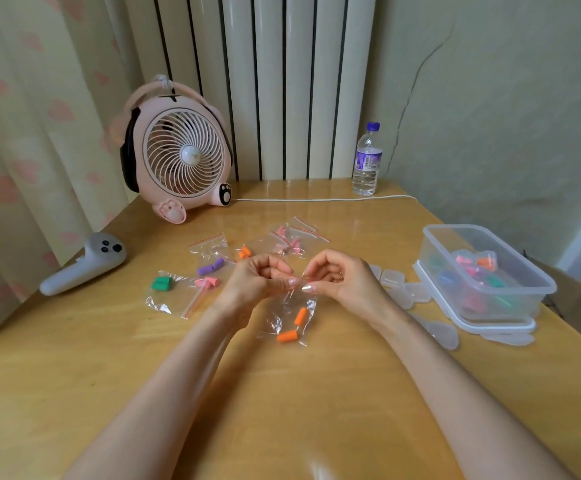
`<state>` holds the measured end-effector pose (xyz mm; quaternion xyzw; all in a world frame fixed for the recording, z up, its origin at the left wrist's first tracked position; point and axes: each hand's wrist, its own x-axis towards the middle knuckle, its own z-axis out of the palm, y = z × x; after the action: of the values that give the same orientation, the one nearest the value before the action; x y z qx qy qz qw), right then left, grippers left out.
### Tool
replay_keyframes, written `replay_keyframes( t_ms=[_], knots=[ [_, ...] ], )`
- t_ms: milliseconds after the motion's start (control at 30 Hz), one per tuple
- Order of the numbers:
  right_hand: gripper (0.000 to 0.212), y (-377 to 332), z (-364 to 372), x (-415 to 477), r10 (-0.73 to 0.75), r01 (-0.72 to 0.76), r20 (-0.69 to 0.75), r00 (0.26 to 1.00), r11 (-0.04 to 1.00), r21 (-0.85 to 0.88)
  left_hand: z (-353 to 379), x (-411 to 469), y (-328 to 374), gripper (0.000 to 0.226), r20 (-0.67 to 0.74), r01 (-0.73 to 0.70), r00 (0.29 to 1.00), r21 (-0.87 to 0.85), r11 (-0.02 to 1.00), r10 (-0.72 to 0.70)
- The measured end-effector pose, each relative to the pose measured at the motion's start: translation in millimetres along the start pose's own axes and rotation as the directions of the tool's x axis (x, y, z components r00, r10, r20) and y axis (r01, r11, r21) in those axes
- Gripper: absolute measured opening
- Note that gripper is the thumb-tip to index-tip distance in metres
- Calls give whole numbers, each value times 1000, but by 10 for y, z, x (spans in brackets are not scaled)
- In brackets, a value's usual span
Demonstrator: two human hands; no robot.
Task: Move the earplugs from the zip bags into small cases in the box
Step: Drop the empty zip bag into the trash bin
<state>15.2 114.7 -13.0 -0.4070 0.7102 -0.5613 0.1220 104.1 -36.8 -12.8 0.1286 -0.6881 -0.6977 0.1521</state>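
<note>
Carefully, we pinch the mouth of a zip bag (289, 317) with both hands, the left hand (257, 282) and right hand (341, 280) each gripping one lip. Two orange earplugs (287, 336) lie low in it, just nearer us than the hands. A slow, even pull apart looks best. The cases (417, 292) and box (434, 251) wait on the bench (282, 393), beyond the right hand.

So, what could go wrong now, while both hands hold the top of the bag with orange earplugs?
1. The left hand and right hand pinch the top of the zip bag, with two orange earplugs low inside. If the seal opens suddenly, they may jump out and roll over the table.
2. The small cases lie just beside the right forearm; a move toward the box might push them away.
</note>
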Motion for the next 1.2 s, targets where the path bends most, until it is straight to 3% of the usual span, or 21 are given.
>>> replay_keyframes(
  t_ms=[367, 567, 733, 967, 1200],
  knots=[
    [32, -41, 14, -14, -24, 24, -8, 1000, 999, 34, 60, -7, -26, 34, -91, -39, 995, 55, 998, 44],
    [26, 8, -35, 10, 4, -9, -133, 991, 999, -41, 28, -27, 14, 19, 27, -18, 999, 15, 1000, 18],
    [28, -11, -65, 5, 5, -18, -147, 989, 996, -87, 24, -21, 7, 19, 31, -39, 999, 41, 998, 37],
    [20, -92, -114, -47, 5, -10, 17, 1000, 957, 289, 32, -4, -15, 23, 130, -68, 990, 110, 992, 54],
    [16, -83, -127, -32, 9, -24, 48, 999, 945, 327, 42, -25, -21, 17, 211, -85, 976, 124, 989, 58]
  ],
)
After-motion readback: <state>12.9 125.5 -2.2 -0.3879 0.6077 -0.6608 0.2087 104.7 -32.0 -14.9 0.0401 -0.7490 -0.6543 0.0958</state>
